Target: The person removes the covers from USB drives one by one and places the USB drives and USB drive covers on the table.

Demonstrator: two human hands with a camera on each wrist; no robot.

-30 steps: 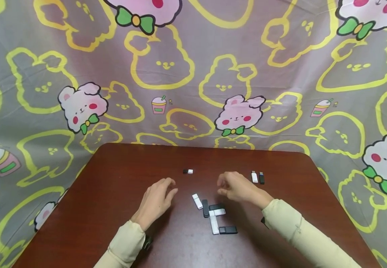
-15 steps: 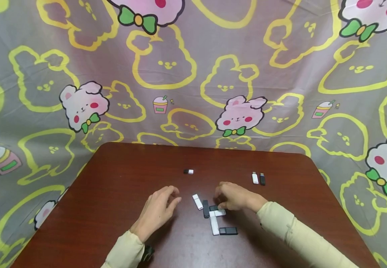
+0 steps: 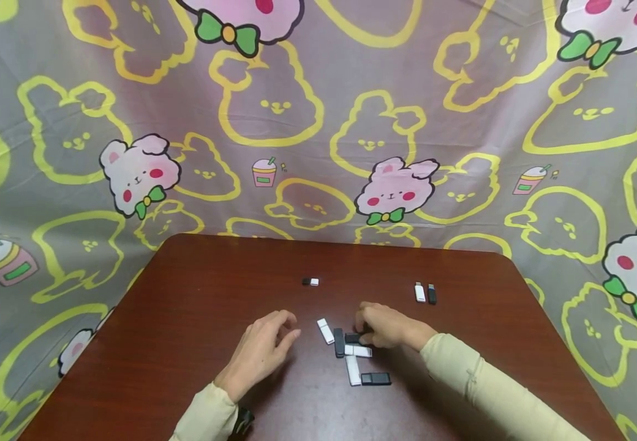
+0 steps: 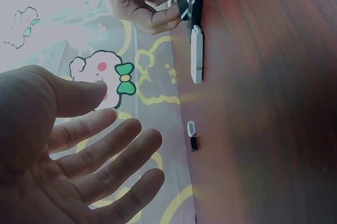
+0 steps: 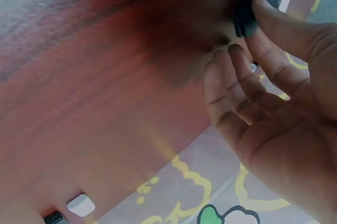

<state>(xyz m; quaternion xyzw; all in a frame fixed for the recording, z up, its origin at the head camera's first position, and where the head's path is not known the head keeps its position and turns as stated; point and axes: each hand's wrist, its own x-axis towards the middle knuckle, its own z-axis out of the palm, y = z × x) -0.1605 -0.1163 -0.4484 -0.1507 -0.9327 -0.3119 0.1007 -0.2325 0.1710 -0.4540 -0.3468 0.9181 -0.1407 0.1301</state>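
My right hand (image 3: 387, 324) pinches a black USB stick (image 3: 352, 338) between thumb and index finger, low over the table; the right wrist view shows the black end of this USB stick (image 5: 245, 19) at the fingertips. Close by lie a white USB stick (image 3: 359, 351), another black one (image 3: 339, 342) and a white one at a slant (image 3: 326, 331). Nearer me are a white USB stick (image 3: 354, 371) and a black USB stick (image 3: 376, 379). My left hand (image 3: 260, 349) hovers to the left with loosely bent fingers, holding nothing.
On the brown table (image 3: 214, 269), a small black piece (image 3: 305, 282) and a small white piece (image 3: 315, 282) lie side by side farther back. To the right are a white USB stick (image 3: 419, 293) and a black one (image 3: 432, 294), metal plugs bare. A patterned cloth (image 3: 296, 122) hangs behind.
My right hand has come down toward me onto the black USB stick, which it now pinches. The white stick beside it has shifted slightly. My left hand has moved slightly toward me and right.
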